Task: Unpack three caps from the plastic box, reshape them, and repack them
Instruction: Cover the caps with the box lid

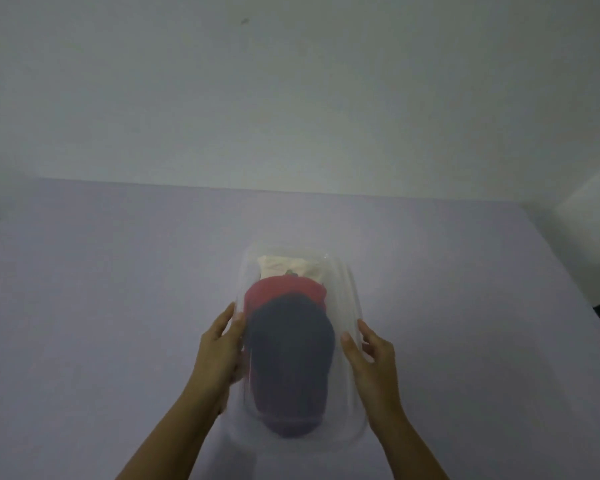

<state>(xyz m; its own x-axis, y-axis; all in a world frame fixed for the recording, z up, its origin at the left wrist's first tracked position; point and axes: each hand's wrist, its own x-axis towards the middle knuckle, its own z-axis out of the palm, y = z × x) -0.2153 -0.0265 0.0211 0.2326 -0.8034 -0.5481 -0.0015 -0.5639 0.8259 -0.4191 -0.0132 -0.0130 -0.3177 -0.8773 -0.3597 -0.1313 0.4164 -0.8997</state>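
Observation:
A clear plastic box [347,289] stands on the lilac surface, its long side pointing away from me. Three caps lie in it in a row: a cream cap [284,268] at the far end, a red cap [284,288] in the middle, and a navy cap [291,368] nearest me, overlapping the red one. My left hand [219,348] holds the box's left side, thumb on the rim and fingers outside the wall. My right hand [371,362] holds the right side the same way. The picture is hazy, and I cannot tell whether a lid covers the box.
The lilac surface [101,306] spreads wide to both sides of the box and ends at a pale wall [291,116] behind. Its right edge [565,258] runs diagonally toward me, with a white wall corner and dark floor beyond.

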